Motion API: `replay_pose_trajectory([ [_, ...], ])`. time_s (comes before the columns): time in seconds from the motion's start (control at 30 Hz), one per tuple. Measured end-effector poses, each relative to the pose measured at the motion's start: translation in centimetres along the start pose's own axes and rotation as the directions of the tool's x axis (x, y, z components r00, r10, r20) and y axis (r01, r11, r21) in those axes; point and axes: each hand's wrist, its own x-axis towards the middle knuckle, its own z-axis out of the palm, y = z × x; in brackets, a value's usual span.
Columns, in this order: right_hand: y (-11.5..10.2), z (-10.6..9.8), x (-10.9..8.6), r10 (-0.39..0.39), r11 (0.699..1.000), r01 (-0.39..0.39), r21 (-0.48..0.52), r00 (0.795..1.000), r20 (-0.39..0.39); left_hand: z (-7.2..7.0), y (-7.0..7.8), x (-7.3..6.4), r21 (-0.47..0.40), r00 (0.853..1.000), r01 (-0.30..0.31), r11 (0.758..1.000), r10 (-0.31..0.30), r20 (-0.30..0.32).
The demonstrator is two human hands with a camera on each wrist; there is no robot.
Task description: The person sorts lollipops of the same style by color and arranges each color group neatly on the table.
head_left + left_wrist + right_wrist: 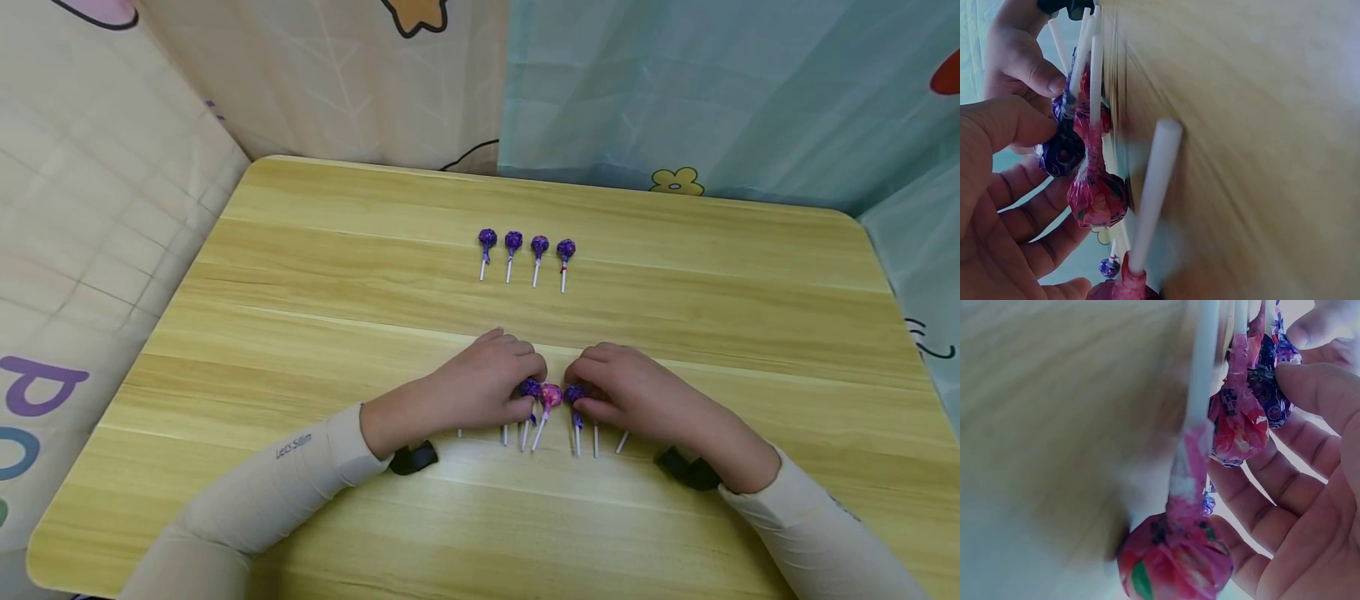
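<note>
Two hands work side by side over a row of wrapped lollipops near the middle of the table. My left hand [495, 379] pinches a purple lollipop [1060, 153] by its head between thumb and fingers. A second purple lollipop [1269, 387] is pinched the same way by my right hand [633, 392]. Between the hands lies a pink lollipop [551, 395], its stick toward the front. Beside the left fingers is another pink lollipop [1099, 197]; one more pink lollipop [1238, 428] sits beside the right fingers. Other heads are hidden under the hands, with white sticks poking out.
Farther back, several purple lollipops [513, 241] lie in a row, sticks toward the front. Light wood-grain table [337, 258] spreads around them. Patterned curtains [675, 92] hang behind the table's back edge. A dark strap [414, 458] shows below the left wrist.
</note>
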Motion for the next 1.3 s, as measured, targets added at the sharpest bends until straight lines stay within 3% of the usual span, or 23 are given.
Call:
replay_pose_trajectory([
  [0.6,0.2,-0.8,0.3,0.025,1.000,-0.025,-0.002,1.000,0.019,-0.7,-0.5,0.0,-0.032,0.999,-0.031,0.999,0.030,-0.040],
  [0.97,0.8,-1.2,0.2,0.044,0.999,-0.045,0.027,0.998,0.037,-1.1,-1.1,0.0,-0.124,0.993,-0.080,0.989,0.069,-0.092],
  [1.3,1.3,-1.7,0.6,0.085,0.994,-0.089,0.067,0.995,0.049,-1.5,-1.4,0.1,-0.234,0.997,-0.032,0.972,0.014,-0.079],
])
